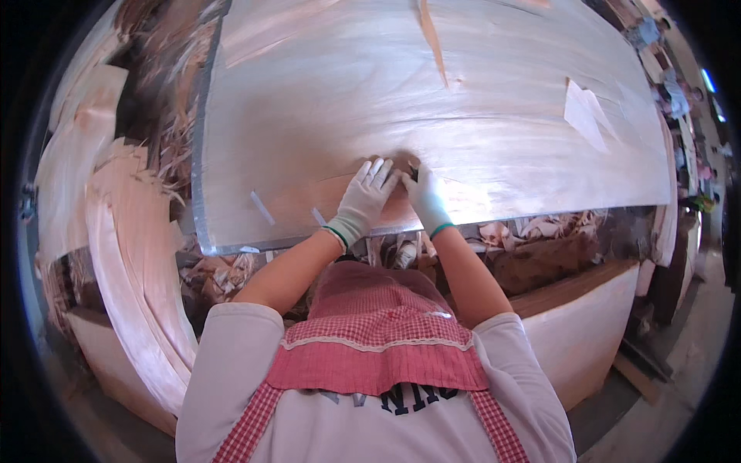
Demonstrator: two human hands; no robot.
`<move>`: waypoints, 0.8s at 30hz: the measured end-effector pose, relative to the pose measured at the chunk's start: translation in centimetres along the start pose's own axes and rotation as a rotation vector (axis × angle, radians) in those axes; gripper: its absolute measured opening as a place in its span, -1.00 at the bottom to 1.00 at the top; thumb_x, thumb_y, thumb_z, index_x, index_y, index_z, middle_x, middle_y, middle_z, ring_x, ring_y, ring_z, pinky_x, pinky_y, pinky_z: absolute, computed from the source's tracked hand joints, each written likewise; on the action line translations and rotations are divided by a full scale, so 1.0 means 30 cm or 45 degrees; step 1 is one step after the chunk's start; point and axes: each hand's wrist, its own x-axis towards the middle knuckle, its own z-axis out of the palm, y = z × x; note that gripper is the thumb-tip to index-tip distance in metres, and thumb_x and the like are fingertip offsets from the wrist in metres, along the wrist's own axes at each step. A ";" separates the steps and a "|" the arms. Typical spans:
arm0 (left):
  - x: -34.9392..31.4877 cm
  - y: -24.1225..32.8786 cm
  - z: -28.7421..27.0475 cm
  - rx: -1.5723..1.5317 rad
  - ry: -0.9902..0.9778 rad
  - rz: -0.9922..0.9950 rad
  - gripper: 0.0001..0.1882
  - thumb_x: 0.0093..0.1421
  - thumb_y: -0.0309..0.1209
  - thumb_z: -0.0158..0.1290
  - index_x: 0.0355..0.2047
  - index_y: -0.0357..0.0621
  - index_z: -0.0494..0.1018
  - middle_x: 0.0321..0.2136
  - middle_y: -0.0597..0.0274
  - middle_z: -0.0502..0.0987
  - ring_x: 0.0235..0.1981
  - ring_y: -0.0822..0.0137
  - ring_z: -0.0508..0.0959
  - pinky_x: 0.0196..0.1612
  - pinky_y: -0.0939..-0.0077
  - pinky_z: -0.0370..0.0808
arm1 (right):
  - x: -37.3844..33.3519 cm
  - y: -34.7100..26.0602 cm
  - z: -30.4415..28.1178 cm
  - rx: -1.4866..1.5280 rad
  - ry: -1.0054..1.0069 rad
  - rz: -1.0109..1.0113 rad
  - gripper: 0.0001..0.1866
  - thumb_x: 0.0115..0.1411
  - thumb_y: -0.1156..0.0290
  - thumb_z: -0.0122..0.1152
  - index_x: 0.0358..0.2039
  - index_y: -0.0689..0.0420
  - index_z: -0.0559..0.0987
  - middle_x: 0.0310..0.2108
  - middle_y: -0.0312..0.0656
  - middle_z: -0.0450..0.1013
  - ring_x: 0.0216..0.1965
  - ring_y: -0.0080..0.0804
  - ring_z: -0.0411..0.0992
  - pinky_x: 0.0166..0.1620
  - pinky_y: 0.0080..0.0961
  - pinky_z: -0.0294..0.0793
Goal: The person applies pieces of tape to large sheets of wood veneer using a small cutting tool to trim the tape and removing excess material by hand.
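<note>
A wide, pale wood veneer sheet [324, 100] lies flat in front of me. My left hand [367, 194], in a white glove with a green cuff, rests on its near part with the fingers stretched out. Close beside it, my right hand [426, 197], gloved the same way, is closed around a small dark tool [414, 174]; its kind is mostly hidden by the fingers. Between the hands shows a reddish-brown patch of veneer [397, 207]. Two short whitish strips lie left of my left hand, one a slanted strip [262, 208].
A narrow tan veneer strip [434, 45] and a pale torn piece [585, 116] lie on the sheet. Long veneer offcuts [135, 224] hang at the left. Crumpled scraps [540, 228] fill the gap below the near edge. Other people [675, 92] are at the far right.
</note>
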 end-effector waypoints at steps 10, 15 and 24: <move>0.140 0.029 -0.040 -0.361 0.063 0.117 -0.52 0.20 -0.47 -0.13 0.17 -0.13 0.31 0.25 0.16 0.27 0.30 0.23 0.22 0.36 0.19 0.12 | -0.024 0.111 -0.101 0.545 0.113 0.305 -0.72 0.20 0.31 0.23 -0.41 0.32 0.50 -0.61 -0.21 0.44 -0.59 -0.54 0.36 -0.53 -0.51 0.35; 0.203 0.094 -0.001 -0.034 -0.308 0.327 -0.41 0.26 -0.34 -0.20 0.31 -0.18 0.09 0.33 0.12 0.13 0.35 0.18 0.12 0.39 0.24 -0.03 | -0.078 0.181 -0.020 0.450 0.407 0.289 -0.69 0.20 0.35 0.21 -0.29 0.42 0.52 -0.49 0.01 0.52 -0.45 -0.31 0.46 -0.34 -0.32 0.45; 0.217 0.163 -0.114 -0.320 -0.237 0.363 -0.37 0.23 -0.22 -0.12 0.28 -0.18 0.15 0.32 0.09 0.16 0.31 0.18 0.20 0.38 0.24 0.00 | -0.229 0.239 -0.147 0.525 0.255 0.704 -0.60 0.15 0.14 0.27 -0.43 0.33 0.58 -0.61 -0.16 0.49 -0.63 -0.48 0.38 -0.50 -0.44 0.38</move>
